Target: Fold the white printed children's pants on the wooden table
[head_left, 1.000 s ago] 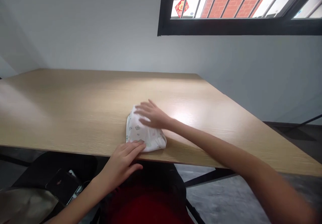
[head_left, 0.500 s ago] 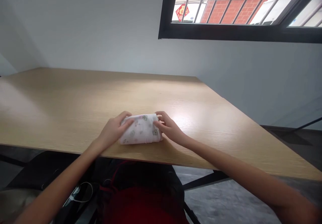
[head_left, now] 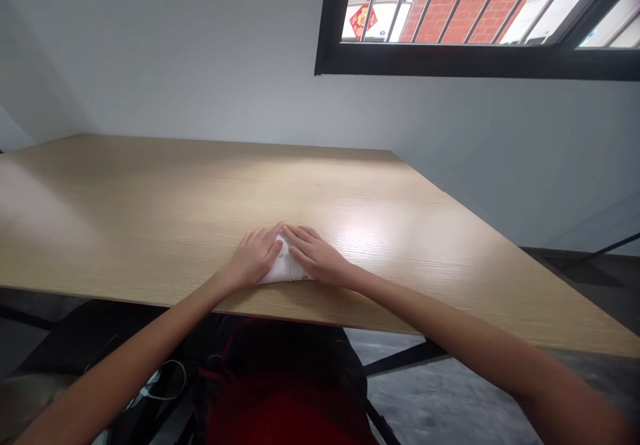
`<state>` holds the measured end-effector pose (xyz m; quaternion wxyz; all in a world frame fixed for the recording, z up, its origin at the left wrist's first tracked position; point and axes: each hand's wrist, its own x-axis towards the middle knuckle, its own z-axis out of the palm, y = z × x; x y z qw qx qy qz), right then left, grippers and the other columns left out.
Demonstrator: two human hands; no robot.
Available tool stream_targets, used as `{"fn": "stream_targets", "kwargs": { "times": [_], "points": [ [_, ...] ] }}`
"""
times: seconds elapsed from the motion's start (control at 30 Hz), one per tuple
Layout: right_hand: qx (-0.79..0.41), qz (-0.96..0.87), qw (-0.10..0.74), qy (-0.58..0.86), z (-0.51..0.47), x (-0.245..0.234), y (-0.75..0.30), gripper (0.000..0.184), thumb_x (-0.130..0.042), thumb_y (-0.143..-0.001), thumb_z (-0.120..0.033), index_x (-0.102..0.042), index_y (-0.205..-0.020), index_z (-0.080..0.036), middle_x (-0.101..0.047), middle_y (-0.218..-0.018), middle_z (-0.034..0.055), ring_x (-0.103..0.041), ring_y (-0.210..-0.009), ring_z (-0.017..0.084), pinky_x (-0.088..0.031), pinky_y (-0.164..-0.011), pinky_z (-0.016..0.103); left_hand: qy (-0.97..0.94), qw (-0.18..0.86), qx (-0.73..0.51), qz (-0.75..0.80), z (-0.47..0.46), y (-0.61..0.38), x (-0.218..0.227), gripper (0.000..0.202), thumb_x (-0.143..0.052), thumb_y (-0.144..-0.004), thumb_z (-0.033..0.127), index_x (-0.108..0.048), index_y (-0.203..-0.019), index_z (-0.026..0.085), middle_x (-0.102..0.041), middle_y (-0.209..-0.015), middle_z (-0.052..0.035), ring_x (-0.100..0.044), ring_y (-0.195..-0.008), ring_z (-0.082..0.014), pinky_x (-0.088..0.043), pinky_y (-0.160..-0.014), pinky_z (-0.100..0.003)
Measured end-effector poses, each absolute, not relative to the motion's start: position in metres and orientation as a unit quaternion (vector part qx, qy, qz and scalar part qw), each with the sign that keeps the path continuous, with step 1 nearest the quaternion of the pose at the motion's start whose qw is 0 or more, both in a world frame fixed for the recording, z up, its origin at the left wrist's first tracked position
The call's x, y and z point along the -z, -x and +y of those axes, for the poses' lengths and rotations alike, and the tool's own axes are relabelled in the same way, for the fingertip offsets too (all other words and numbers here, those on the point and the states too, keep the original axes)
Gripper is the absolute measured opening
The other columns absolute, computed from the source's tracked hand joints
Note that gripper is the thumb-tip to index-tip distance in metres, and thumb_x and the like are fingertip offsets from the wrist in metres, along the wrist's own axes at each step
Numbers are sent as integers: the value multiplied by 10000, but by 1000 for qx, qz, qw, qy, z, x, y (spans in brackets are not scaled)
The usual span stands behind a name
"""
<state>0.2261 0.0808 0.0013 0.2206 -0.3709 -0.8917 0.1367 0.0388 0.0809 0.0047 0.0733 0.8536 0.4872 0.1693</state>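
White cloth with a small, faint print, folded into a compact bundle (head_left: 285, 268), lies close to the near edge of the pale wood-grain table (head_left: 200, 192). The left hand (head_left: 256, 255) lies palm down over its left part, the right hand (head_left: 316, 256) over its right part, fingers extended rather than clenched; the hands come together at the fingertips along the far side, leaving a wedge of fabric visible between them. Below the table edge are red clothing (head_left: 285, 412) and a looped white cable (head_left: 184, 382). Beyond the table, a grey-white wall (head_left: 200, 52) holds a dark-framed, barred window (head_left: 450, 58).
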Motion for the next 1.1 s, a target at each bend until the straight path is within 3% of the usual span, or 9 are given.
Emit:
{"fn": "stream_targets", "kwargs": {
  "times": [0.13, 0.27, 0.43, 0.57, 0.73, 0.83, 0.9, 0.97, 1.1],
  "points": [
    [-277, -813, 303, 414, 87, 8, -256, 470, -253, -925, -391, -376, -1317, -164, -358, -1359, 87, -323, -1247, 203, -281, -1034, 387, -817, 163, -209, 512, 75, -19, -6, 466, -233, -905, 376, -388, -1276, 141, -441, -1304, -102, -380, -1208, -204, -275, -1039, -386],
    [-354, -682, 417, 485, 89, 11, -268, 387, -271, -879, -375, -557, -1011, -150, -577, -1038, 83, -530, -973, 191, -407, -887, 351, -717, 238, -303, 580, 45, -13, -8, 442, -390, -846, 411, -427, -1200, 149, -489, -1229, -105, -441, -1147, -219, -337, -1001, -389],
    [-347, -678, 416, 496, 88, 7, -263, 319, -312, -847, -347, -568, -882, -160, -580, -949, 52, -529, -885, 171, -407, -844, 325, -624, 285, -386, 617, -22, -30, -2, 467, -388, -869, 420, -311, -1261, 179, -432, -1292, -111, -411, -1201, -216, -354, -995, -384],
    [-324, -707, 395, 489, 85, 2, -262, 285, -328, -859, -308, -573, -873, -163, -576, -945, 55, -523, -918, 175, -400, -858, 328, -637, 314, -366, 601, -47, -37, -4, 365, -333, -899, 373, -401, -1218, 212, -495, -1239, -79, -472, -1145, -197, -409, -948, -348],
    [-241, -783, 409, 401, 70, -4, -261, 279, -345, -879, -313, -568, -965, -169, -511, -1066, 96, -479, -1016, 191, -422, -855, 341, -702, 112, -285, 643, -27, -32, -2, 341, -321, -865, 234, -507, -1144, 175, -443, -1253, -124, -381, -1194, -266, -331, -984, -464],
    [-189, -878, 326, 296, 51, -7, -255, 398, -527, -802, -386, -515, -1164, -222, -370, -1298, 84, -298, -1223, 250, -322, -987, 420, -733, 61, -193, 649, -13, -41, 3, 400, -383, -838, 252, -457, -1226, 186, -398, -1308, -147, -342, -1209, -321, -302, -944, -552],
    [-166, -909, 268, 271, 39, -6, -249, 618, -645, -702, -389, -437, -1268, -255, -263, -1390, 62, -149, -1294, 300, -210, -1042, 487, -769, 70, -172, 611, -8, -55, 6, 449, -402, -820, 237, -409, -1266, 183, -393, -1327, -145, -325, -1227, -316, -276, -955, -556],
    [-167, -908, 265, 279, 28, -3, -246, 685, -647, -685, -315, -379, -1312, -252, -213, -1416, 62, -104, -1310, 304, -171, -1057, 499, -788, 100, -208, 571, -4, -74, 6, 447, -385, -817, 219, -400, -1257, 136, -432, -1289, -159, -346, -1213, -297, -270, -978, -518],
    [-187, -846, 367, 340, -7, 1, -259, 625, -519, -726, -178, -328, -1313, -271, -191, -1410, 64, -186, -1303, 270, -284, -1035, 457, -753, 258, -326, 510, -10, -117, -4, 350, -396, -823, 249, -421, -1146, 116, -529, -1106, -153, -489, -1027, -262, -374, -901, -439]
  ]
}}
